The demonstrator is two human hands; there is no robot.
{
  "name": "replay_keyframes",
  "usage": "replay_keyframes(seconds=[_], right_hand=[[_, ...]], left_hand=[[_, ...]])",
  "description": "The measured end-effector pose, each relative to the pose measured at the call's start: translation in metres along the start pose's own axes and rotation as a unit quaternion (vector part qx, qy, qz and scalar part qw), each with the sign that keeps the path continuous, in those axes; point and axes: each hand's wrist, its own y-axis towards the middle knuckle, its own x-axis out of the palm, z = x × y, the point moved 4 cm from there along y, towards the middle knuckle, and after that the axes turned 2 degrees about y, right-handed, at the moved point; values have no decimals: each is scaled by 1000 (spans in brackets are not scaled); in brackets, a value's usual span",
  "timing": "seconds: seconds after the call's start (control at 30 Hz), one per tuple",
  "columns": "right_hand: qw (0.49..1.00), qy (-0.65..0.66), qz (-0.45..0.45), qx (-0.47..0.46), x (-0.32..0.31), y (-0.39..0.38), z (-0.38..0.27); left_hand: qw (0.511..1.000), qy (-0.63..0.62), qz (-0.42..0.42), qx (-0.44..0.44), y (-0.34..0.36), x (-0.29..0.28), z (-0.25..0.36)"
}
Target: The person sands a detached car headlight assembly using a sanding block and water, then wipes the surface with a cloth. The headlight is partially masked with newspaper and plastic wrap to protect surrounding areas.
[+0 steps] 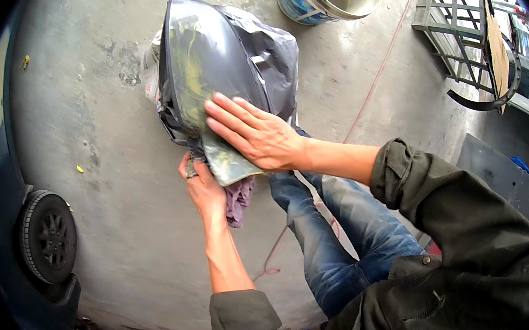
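Against dark curved part [217, 47]: right hand [260, 136] laid flat; left hand [206, 189] curled at lower end, grip unclear.

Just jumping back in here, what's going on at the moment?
A person has their right hand laid flat at the near end of a dark, curved part with yellowish smears, the palm over a pale greenish piece. The left hand is at that same end, its exact grip hard to make out, with a purple cloth beside it. A bucket stands on the floor beyond.
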Motion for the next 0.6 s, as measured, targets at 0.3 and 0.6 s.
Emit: replay_keyframes(seconds=[0.3,0.6], right_hand=[[983,27,87,157,-10,60,-9],[988,58,81,114,-17,52,11]], left_hand=[[998,-46,-4,-30,1,-1,-15],[999,-44,-14,7,6,0,-21]])
